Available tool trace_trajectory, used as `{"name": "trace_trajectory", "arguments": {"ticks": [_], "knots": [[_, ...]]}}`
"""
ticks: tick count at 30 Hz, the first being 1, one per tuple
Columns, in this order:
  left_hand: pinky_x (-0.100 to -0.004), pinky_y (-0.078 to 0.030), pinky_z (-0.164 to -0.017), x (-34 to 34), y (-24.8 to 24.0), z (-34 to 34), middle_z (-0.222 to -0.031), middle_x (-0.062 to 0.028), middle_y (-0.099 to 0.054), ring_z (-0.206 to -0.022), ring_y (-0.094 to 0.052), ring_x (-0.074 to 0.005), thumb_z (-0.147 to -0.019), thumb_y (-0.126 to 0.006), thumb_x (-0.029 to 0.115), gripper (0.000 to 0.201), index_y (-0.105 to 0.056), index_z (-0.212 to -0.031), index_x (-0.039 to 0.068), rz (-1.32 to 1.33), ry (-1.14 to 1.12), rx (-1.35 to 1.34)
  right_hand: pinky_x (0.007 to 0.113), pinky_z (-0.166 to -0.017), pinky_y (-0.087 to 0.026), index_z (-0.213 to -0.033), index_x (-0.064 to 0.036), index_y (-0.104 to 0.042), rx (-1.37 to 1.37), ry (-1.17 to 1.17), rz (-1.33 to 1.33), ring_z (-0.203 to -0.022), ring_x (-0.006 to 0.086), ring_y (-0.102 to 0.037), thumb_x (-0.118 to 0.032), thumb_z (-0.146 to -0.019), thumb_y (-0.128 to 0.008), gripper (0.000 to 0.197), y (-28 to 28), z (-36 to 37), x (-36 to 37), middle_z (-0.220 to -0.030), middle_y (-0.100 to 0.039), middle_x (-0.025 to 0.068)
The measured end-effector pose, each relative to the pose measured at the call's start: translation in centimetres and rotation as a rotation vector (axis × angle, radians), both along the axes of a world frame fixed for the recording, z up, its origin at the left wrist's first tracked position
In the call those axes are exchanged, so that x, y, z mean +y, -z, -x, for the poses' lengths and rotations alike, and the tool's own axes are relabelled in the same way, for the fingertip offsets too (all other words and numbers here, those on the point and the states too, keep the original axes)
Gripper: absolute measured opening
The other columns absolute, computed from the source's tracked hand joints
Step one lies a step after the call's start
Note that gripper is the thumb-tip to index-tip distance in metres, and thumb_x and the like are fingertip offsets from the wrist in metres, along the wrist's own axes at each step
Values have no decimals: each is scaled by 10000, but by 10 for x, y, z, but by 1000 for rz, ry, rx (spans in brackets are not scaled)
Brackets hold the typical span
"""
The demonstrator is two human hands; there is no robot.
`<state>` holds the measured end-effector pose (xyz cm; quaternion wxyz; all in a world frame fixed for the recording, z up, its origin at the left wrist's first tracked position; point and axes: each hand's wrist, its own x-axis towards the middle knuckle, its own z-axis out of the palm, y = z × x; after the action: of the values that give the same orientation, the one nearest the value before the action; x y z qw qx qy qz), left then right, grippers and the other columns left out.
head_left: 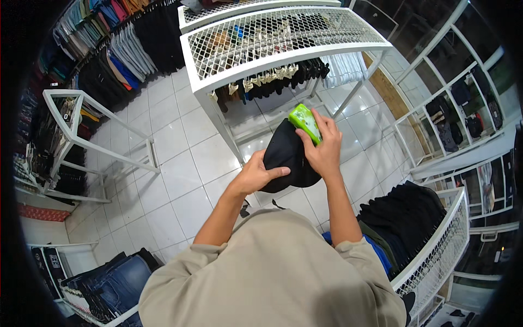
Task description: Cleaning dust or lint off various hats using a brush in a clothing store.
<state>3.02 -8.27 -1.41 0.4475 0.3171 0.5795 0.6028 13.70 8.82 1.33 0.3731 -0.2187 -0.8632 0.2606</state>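
In front of my chest, above the white tiled floor (pixel 174 174), I have two things in two hands: one black cap (pixel 286 155) and one bright green block (pixel 305 121) with paler patches on its face. My left hand (pixel 253 173) pinches the cap at its left side, the thumb laid flat across the near face and pointing right; the fingers go behind the cloth (how tightly they curl there, I cannot tell). My right hand (pixel 326 147) is parted only as wide as the block, thumb along its left side, fingers along its right, so the block sits between them with its far end poking out past the thumb. The cap lies between my hands, directly right of my left thumb, and reaches under my right wrist. The block overlaps the cap's upper right edge; whether it presses on the cloth, I cannot tell.

Beyond my hands stands one white rack (pixel 218 124) with a mesh top, with dark and pale clothes hanging beneath. Off to my left is one white frame (pixel 111 153), and near my right elbow one mesh-sided rack (pixel 436 259) holds a row of mostly black garments (pixel 403 218). Folded jeans (pixel 117 283) lie at lower left.
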Motion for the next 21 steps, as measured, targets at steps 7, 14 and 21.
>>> {"name": "trace_trajectory", "arguments": {"ticks": [7,14,21], "knots": [[-316,-531,-940,1,-3,0,-1112,-58,-722,-1011,-662,-147,-836,-841,97,458,-648,-1235,-18,-99,-24,-116,438,-945,-436,-1352,-49,-655,47,94,-9,-1034,336,-589,-282,-819,-838,609,27,-12,10,-1124,-647,137],[-330,-524,-1016,3,-6,1,-1211,-82,-698,-1103,-666,-164,-828,-833,40,573,-580,-1339,-14,-131,-124,-372,333,-1085,-400,-1336,70,-624,321,-344,653,-1221,220,-582,-149,-882,-743,518,46,-53,21,-1289,-639,155],[-286,-511,-885,-1,-7,20,-1088,-27,-710,-981,-653,-118,-817,-846,144,536,-626,-1282,-4,-28,-1,-309,314,-839,-491,-1293,-37,-699,146,-192,342,-917,197,-603,-115,-743,-872,582,15,-54,16,-960,-616,86]]}}
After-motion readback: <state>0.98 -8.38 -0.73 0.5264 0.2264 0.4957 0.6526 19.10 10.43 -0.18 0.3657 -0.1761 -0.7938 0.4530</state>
